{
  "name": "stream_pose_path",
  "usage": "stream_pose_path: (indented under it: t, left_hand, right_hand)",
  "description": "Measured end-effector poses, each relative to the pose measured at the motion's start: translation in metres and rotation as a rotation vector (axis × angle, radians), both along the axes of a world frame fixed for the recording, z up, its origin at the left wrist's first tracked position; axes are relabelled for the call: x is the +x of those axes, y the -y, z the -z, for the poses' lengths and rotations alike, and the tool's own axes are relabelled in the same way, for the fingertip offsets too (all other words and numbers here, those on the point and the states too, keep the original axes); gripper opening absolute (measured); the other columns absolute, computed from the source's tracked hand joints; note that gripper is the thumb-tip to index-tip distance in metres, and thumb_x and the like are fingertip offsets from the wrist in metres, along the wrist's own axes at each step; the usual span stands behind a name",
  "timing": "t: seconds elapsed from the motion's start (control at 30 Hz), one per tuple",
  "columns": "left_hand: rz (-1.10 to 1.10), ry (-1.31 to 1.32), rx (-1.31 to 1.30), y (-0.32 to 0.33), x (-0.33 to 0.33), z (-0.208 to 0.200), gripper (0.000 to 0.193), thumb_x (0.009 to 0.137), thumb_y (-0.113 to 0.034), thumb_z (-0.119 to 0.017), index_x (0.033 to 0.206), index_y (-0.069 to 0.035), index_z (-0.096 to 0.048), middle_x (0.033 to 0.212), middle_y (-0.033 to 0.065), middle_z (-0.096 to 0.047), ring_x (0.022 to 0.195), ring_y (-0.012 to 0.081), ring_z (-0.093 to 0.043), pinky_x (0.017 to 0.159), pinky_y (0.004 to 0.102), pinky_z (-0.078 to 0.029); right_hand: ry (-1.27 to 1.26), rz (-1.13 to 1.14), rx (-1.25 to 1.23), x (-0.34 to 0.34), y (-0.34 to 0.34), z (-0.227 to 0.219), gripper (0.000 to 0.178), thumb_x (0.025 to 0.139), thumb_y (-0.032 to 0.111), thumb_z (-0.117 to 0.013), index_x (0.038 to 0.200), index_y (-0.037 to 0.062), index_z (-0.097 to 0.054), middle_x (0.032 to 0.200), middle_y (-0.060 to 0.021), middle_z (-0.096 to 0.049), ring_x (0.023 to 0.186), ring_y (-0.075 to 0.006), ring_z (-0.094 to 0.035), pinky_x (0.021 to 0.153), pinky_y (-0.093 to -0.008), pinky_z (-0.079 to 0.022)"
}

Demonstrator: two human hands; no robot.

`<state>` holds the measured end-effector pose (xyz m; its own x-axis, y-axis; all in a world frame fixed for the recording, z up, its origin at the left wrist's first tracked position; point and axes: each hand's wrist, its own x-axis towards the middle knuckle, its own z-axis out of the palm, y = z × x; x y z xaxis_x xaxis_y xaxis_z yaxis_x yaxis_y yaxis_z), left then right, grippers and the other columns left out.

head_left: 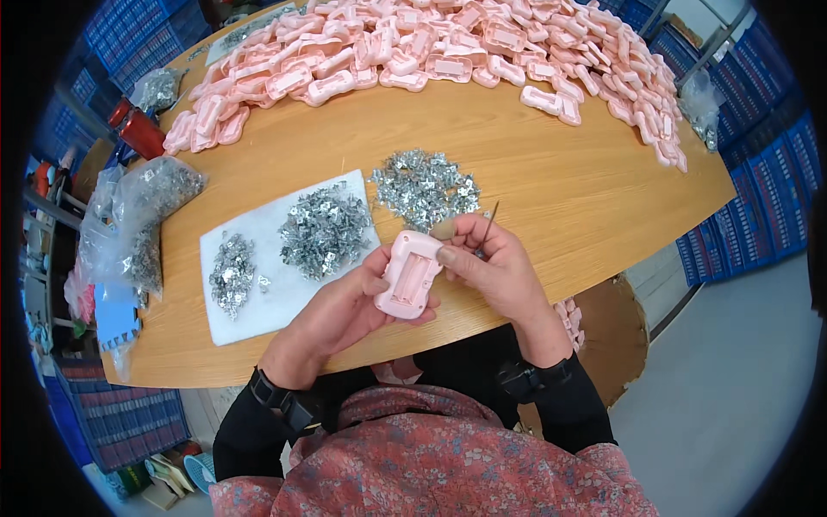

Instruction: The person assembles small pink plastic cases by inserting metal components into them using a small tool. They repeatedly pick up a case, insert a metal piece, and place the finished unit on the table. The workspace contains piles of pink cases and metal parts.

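A pink casing (408, 297) is held by both hands over the near part of the desk (284, 155), close to the middle of its near edge. Its long axis runs away from the body, the far end tipped a little toward the right. The open side, with a long rectangular recess, is turned up; the underside is hidden.

The casing is pinched at its left edge by the left hand (332, 314), the thumb laid on the rim and the other fingers (425, 314) curled beneath, mostly out of sight. Its upper right edge is touched by the thumb of the right hand (495, 271), with the forefinger bent near the far end. A thin dark rod (490, 222) is clasped among the right fingers, pointing up and away; its lower end is covered by the hand. Whether anything small is pinched between that thumb and forefinger cannot be told.

Two heaps of metal pieces are carried by a white mat (265, 228), whose near right corner is hidden. A third heap (426, 189) lies beyond its far right corner. Along the desk's far edge, a pile of pink casings (457, 43) is cut off at the top.
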<state>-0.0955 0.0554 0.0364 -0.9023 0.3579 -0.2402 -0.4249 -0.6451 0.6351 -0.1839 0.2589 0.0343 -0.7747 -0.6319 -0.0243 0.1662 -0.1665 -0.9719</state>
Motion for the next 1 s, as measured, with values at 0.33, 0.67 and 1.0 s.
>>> stream_pose_path:
  t: [0.33,0.67,1.0]
  left_hand:
    - [0.172,0.062,-0.060,0.000,0.034,0.011,0.054,0.104,-0.039,-0.041,0.148,-0.009,-0.035,0.108,0.0118,-0.060,0.096,0.0224,-0.064,0.086,0.0383,-0.056]
    - [-0.040,0.062,-0.108,0.033,0.074,0.020,0.061,0.104,-0.046,-0.038,0.145,0.000,-0.039,0.103,0.0106,-0.061,0.091,0.0196,-0.064,0.083,0.0344,-0.055]
    - [-0.103,0.082,0.031,0.043,0.080,0.038,0.069,0.096,-0.047,-0.055,0.142,0.003,-0.041,0.098,0.0089,-0.061,0.085,0.0189,-0.063,0.074,0.0344,-0.054]
  right_hand:
    - [-0.049,0.111,0.159,0.029,-0.010,0.010,0.024,0.092,0.012,-0.071,0.109,0.0007,-0.059,0.092,0.0020,-0.060,0.080,-0.0032,-0.052,0.073,-0.0199,-0.046]
    - [-0.674,0.205,0.553,0.011,0.026,0.013,0.017,0.088,0.002,-0.068,0.104,0.0025,-0.061,0.086,-0.0022,-0.062,0.078,-0.0075,-0.059,0.068,-0.0235,-0.049]
    - [-0.739,0.117,0.629,0.023,0.042,0.016,0.016,0.085,0.001,-0.068,0.098,0.0031,-0.059,0.086,-0.0067,-0.064,0.075,-0.0159,-0.064,0.069,-0.0295,-0.053]
